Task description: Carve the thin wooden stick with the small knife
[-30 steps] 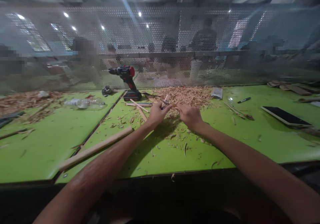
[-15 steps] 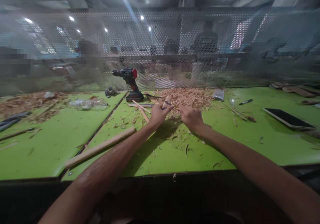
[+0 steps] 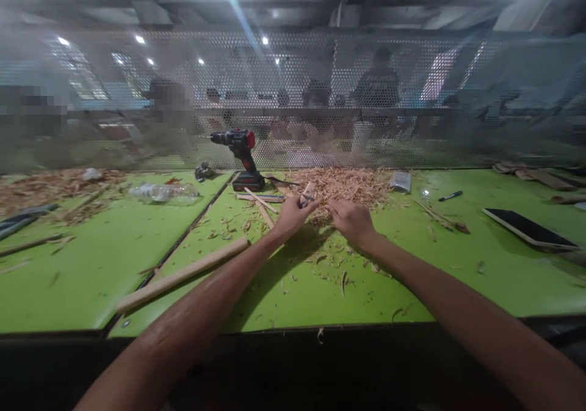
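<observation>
Near the middle of the green table point(image 3: 398, 276), my left hand point(image 3: 293, 214) is closed around a small knife with a pale wooden handle point(image 3: 310, 189). My right hand point(image 3: 351, 218) is closed just to the right of it, its fingertips pinched on something too small to make out. The two hands nearly touch. Behind them lies a heap of wood shavings point(image 3: 352, 182). Thin wooden sticks point(image 3: 260, 199) lie beside my left hand, and a thicker wooden rod point(image 3: 183, 275) rests on the table near my left forearm.
A cordless drill point(image 3: 242, 154) stands behind the sticks. A plastic bottle point(image 3: 162, 192) lies at the left. To the right are a pouch point(image 3: 401, 181), a black marker point(image 3: 450, 196) and a tablet point(image 3: 528, 228). A perforated screen point(image 3: 284, 69) runs along the back, with people behind it.
The view has tilted up slightly, so the table items sit a little lower. Both hands stay close together in nearly the same place, still closed.
</observation>
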Motion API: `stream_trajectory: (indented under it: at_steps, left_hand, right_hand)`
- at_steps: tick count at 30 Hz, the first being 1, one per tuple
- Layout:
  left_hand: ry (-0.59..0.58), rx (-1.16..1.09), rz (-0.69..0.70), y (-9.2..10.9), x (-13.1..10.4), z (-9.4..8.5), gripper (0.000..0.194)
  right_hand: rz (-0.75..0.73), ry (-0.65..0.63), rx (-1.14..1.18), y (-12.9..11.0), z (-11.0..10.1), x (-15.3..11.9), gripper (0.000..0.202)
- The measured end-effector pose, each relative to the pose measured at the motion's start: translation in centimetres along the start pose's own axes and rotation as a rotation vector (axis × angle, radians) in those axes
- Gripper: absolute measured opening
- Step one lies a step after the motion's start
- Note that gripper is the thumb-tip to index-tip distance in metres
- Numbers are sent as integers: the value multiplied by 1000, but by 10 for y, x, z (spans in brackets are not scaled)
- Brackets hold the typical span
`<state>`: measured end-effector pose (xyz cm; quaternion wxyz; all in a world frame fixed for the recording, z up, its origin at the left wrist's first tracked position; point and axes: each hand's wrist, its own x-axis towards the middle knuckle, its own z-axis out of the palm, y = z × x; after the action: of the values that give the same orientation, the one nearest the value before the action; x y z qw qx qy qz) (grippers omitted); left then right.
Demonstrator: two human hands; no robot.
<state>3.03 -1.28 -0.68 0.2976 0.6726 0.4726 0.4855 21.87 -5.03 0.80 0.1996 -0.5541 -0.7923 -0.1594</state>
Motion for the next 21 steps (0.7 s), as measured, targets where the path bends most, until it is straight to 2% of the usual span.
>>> stream_trajectory:
  at_steps: [4,10,21]
  left_hand:
    - [-12,-11,23,-3,1,3,53]
    - [21,10,6,-4,-1,4,51]
    - [18,26,-33,3,-5,4,51]
  right_hand:
    - [3,-9,-8,0,0,1,42]
    - [29,-70,20,-3,-3,1,53]
    - [2,-19,14,-2,-3,-1,61]
